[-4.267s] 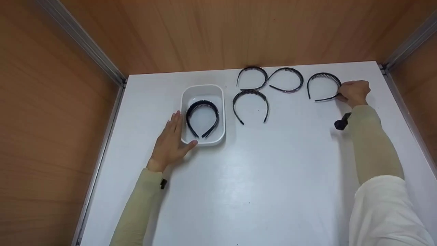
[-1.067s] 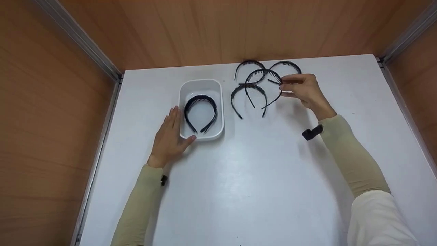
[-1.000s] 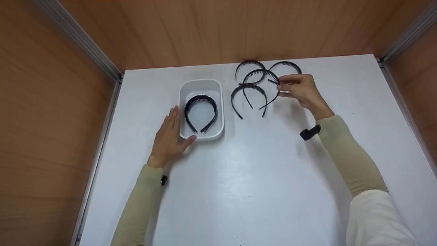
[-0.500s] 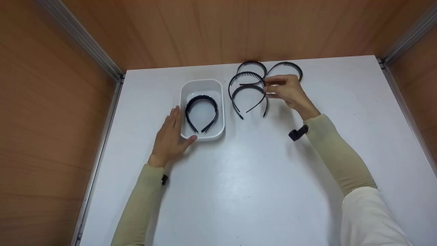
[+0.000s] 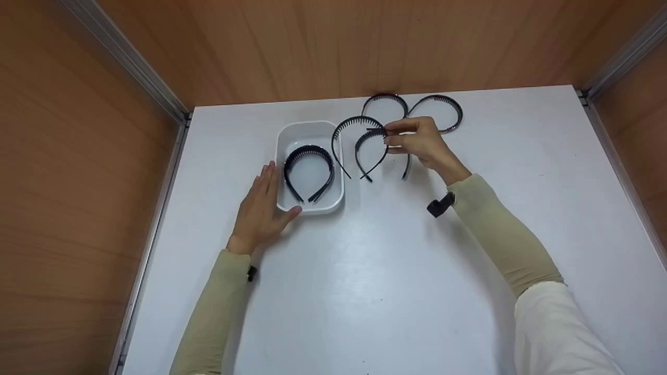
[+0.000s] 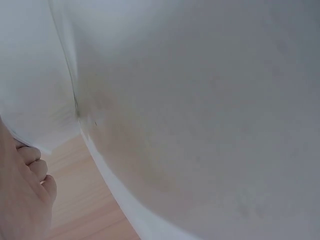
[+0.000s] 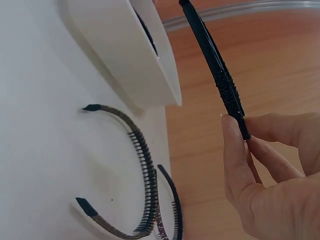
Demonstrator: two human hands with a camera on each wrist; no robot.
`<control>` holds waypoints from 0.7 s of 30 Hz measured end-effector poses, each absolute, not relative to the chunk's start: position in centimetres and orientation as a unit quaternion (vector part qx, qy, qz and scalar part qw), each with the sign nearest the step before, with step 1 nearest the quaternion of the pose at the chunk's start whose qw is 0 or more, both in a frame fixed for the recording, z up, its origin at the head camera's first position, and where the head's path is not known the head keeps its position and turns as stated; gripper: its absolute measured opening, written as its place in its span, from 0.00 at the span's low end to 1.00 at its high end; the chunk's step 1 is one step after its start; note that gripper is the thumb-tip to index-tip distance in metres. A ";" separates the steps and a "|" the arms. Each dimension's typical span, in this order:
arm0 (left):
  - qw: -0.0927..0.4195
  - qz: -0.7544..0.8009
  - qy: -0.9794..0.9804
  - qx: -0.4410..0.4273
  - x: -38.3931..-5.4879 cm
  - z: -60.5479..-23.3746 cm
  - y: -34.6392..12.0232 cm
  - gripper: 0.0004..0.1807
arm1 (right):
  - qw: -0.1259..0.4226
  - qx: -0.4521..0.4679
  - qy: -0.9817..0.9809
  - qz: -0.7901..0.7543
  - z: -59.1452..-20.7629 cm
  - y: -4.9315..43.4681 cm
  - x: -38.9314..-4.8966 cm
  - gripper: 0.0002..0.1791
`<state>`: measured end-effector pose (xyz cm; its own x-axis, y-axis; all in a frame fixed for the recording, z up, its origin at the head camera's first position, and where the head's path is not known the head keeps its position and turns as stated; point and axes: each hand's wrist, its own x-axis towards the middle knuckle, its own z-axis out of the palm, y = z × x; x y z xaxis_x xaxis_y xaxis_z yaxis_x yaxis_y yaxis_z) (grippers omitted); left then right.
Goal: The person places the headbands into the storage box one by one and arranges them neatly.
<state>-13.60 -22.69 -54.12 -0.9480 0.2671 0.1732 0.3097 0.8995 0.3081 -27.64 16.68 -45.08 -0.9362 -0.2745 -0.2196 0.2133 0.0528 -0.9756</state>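
Observation:
My right hand (image 5: 419,141) pinches a black toothed headband (image 5: 359,119) by its right side, thumb and fingertips together. The held headband (image 7: 212,57) is raised, overlapping the right rim of a white plastic tub (image 5: 323,209) in the head view. Black headbands (image 5: 309,150) lie stacked inside that tub. My left hand (image 5: 256,211) rests against the tub's left side with straight fingers, its thumb at the front rim. In the left wrist view the left hand (image 6: 25,190) shows at the edge, beside a pale blurred surface.
On the white table (image 5: 365,291), another headband (image 5: 408,167) lies right of the tub, partly hidden by the held one and my hand. Two more headbands lie along the back, a left one (image 5: 386,97) and a right one (image 5: 458,111). Wood panels (image 5: 333,47) wall the table.
My right hand took hold of the far-right headband, lifted it and carried it left, over the other headbands, to the tub's right rim. The left hand has stayed at the tub.

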 end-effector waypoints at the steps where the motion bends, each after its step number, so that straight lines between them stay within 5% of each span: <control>1: 0.060 -0.167 -0.973 -0.147 -13.6 -54.1 -22.7 0.61 | 0.179 -0.021 0.702 -0.689 -45.1 16.5 -27.6 0.22; 21: 0.062 -0.167 -0.974 -0.142 -14.0 -54.4 -22.4 0.62 | 0.198 -0.033 0.698 -0.687 -45.7 12.4 -27.2 0.18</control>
<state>-13.97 -22.43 -54.45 -0.9520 0.2550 0.1690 0.2968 0.9039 0.3080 -27.21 12.37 -45.74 -0.9192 -0.3187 -0.2312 0.2263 0.0530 -0.9726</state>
